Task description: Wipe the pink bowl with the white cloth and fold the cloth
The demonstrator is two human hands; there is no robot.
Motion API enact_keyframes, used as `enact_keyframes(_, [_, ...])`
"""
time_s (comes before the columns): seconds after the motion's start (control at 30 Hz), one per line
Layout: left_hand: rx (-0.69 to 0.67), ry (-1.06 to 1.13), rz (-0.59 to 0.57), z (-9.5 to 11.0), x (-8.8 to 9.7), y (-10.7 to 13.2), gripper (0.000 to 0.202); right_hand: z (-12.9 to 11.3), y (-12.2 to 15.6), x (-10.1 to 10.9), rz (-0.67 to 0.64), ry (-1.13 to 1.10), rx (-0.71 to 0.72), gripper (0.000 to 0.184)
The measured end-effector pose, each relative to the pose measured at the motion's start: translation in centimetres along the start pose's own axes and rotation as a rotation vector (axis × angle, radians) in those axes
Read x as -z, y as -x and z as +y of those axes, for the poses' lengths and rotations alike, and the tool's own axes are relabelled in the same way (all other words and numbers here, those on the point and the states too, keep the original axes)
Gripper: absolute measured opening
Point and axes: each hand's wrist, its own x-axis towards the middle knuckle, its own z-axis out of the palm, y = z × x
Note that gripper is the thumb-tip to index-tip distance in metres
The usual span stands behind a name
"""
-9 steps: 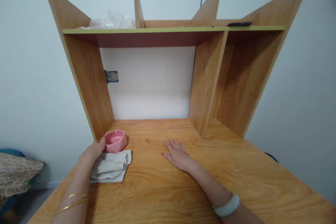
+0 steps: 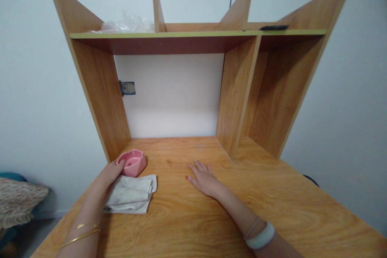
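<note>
A pink, angular ashtray (image 2: 137,165) with notches in its rim stands at the left of the wooden desk. My left hand (image 2: 112,172) grips its left side, thumb over the rim and the other fingers hidden by the hand. Just in front of the ashtray lies a folded grey-white cloth (image 2: 131,194), close beside my left wrist. My right hand (image 2: 204,179) rests palm down on the bare desk near the middle, fingers spread, holding nothing.
A wooden shelf unit (image 2: 238,88) rises from the back of the desk (image 2: 187,225). On its top board lie a clear plastic bag (image 2: 128,23) and a flat black object (image 2: 274,27). An open socket box (image 2: 128,88) shows in the wall. Patterned fabric (image 2: 21,199) lies at far left.
My left thumb has come over the ashtray's rim to its inside. The cloth has shifted slightly to the right and lies a little flatter. My right hand stays in place.
</note>
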Motion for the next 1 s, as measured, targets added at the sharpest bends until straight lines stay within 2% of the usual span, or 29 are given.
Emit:
enact_keyframes(0.07, [0.031, -0.005, -0.056, 0.9, 0.1, 0.4, 0.039, 0.0, 0.0, 0.0, -0.006, 0.001, 0.004, 0.064])
enact_keyframes(0.23, [0.050, 0.033, -0.031, 3.0, -0.6, 1.6, 0.036, -0.1, 0.0, 0.2, -0.014, -0.003, 0.005, 0.064])
enact_keyframes(0.43, [0.008, 0.174, -0.098, 6.2, -3.3, 3.7, 0.038, 0.0, 0.0, -0.1, 0.006, -0.001, 0.009, 0.064])
enact_keyframes(0.53, [-0.026, 0.253, -0.140, 7.5, -4.9, 4.5, 0.040, 0.1, -0.3, -0.1, 0.094, -0.017, 0.013, 0.056])
enact_keyframes(0.67, [-0.100, 0.330, -0.103, 8.0, -5.8, 5.0, 0.039, -0.4, -0.2, 1.0, 0.384, -0.078, 0.023, 0.040])
enact_keyframes(0.73, [-0.122, 0.361, -0.082, 8.0, -5.8, 5.0, 0.039, -1.2, 0.4, 1.7, 0.502, -0.111, 0.109, 0.034])
enact_keyframes(0.8, [-0.129, 0.380, -0.079, 7.9, -5.8, 5.0, 0.040, -2.5, 1.2, 2.2, 0.506, -0.125, 0.288, 0.029])
enact_keyframes(0.9, [-0.145, 0.402, -0.084, 7.9, -5.8, 5.1, 0.041, -4.8, 2.4, 1.9, 0.362, -0.088, 0.567, 0.026])
enact_keyframes(1.0, [-0.166, 0.409, -0.080, 8.0, -5.8, 5.1, 0.040, -6.4, 2.9, 0.7, 0.219, -0.059, 0.643, 0.047])
